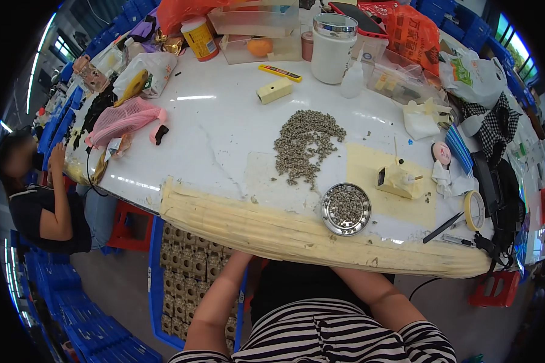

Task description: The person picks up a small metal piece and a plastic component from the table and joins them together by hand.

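Both my forearms, the left forearm (215, 302) and the right forearm (375, 296), reach under the taped front edge (254, 233) of the white table. Neither hand shows; the tabletop hides them and anything they may hold. Just above that edge, a round metal dish (326, 222) holds many small grey metal parts. Farther back, a loose heap of the same small parts (309, 136) is spread over the tabletop. To the right of the dish, a small cream-taped fixture (399, 180) with a thin upright rod stands on a cream sheet (360, 160).
Below the table at left, a blue crate (155, 290) holds rows of brassy metal blocks (191, 266). A tape roll (474, 210) and black tweezers (443, 227) lie at right. A white canister (333, 54) stands at the back. Another person (48, 206) sits at left.
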